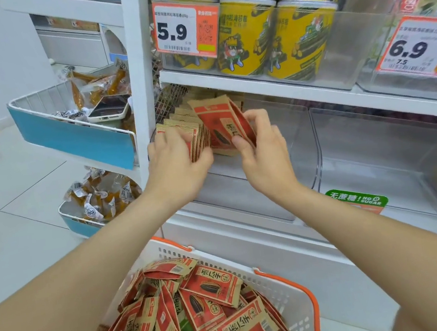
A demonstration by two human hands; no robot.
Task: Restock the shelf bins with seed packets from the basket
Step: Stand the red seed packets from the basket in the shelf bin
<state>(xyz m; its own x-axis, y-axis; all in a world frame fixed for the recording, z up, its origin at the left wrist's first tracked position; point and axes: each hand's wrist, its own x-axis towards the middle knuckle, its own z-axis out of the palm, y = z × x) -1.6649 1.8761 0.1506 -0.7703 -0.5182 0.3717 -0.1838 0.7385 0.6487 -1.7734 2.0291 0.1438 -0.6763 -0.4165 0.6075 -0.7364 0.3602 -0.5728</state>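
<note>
Below both wrists, nearest the camera, a white basket (pixel 292 294) holds a heap of loose seed packets (pixel 208 305). Farther up, the left hand (pixel 178 167) curls its fingers over the front of a standing row of packets (pixel 186 119) in the clear shelf bin (pixel 295 127). Just right of them, the right hand (pixel 263 156) pinches one packet (pixel 220 126) between thumb and fingers, against the row. Above the fingers stand yellow cans (pixel 244 34).

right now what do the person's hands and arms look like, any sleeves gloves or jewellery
The left hand and right hand are bare: no gloves, and no rings on the fingers that show. The left forearm and right forearm are bare too, with no sleeve, watch or bracelet in view.
</note>
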